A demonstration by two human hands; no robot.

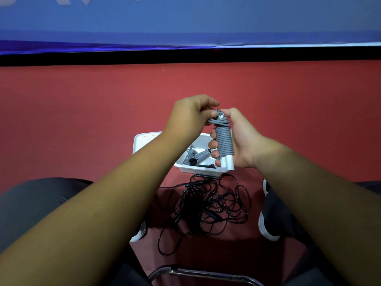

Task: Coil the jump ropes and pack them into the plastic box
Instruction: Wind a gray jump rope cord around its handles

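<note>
My right hand (240,141) grips a grey jump rope (223,139) wound tightly round its white handles, held upright above the box. My left hand (190,114) pinches the loose grey end at the top of that coil. Below them a white plastic box (144,141) stands on the red floor with coiled grey and black ropes (198,157) inside. A loose tangle of black jump rope (208,205) lies on the floor just in front of the box, between my feet.
My knees and dark trousers frame the scene left and right, with white-soled shoes (268,230) on the floor. A metal chair bar (202,274) runs along the bottom edge. A black strip and blue banner (185,21) stand beyond the red floor.
</note>
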